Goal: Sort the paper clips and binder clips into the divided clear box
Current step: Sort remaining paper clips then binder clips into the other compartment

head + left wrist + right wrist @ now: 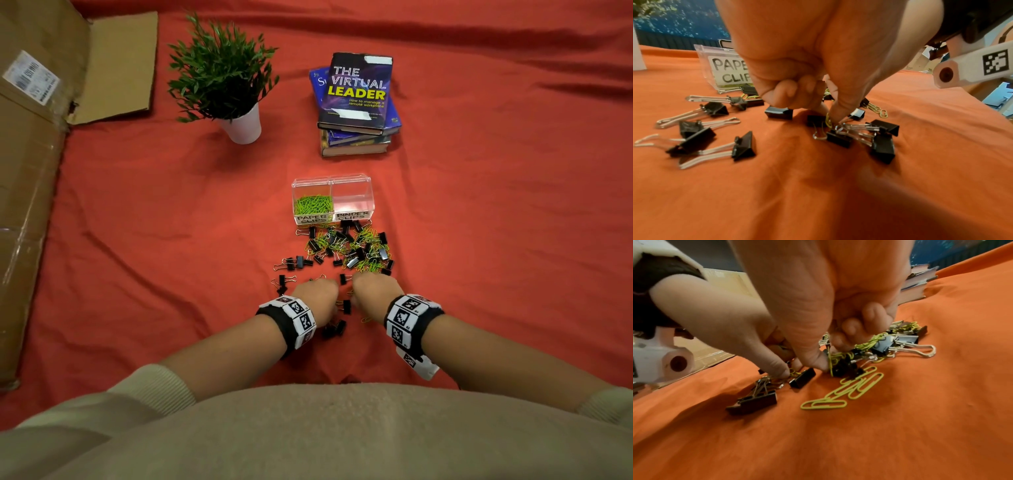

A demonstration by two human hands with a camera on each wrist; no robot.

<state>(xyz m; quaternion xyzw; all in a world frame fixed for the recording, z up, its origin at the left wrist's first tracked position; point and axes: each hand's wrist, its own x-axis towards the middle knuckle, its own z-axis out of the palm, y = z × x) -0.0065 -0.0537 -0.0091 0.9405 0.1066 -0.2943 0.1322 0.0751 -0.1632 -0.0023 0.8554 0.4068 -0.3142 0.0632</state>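
Note:
The divided clear box (pixel 356 181) stands on the red cloth; its left half, labelled PAPER CLIPS, holds green paper clips (pixel 313 204), and its right half, labelled BINDER CLIPS, holds nothing. In front of it lies a mixed pile (pixel 346 248) of black binder clips and green paper clips. Both hands are down at the pile's near edge. My left hand (pixel 831 118) pinches a green paper clip (pixel 827 121) among binder clips (pixel 882 128). My right hand (pixel 827 356) pinches another green paper clip (pixel 830 365) upright. Loose green paper clips (pixel 859 386) lie just before it.
A potted plant (pixel 236 89) and a stack of books (pixel 356 102) stand beyond the box. A large cardboard box (pixel 34 171) runs along the left side. Several binder clips (pixel 744 146) are scattered to the left of my left hand.

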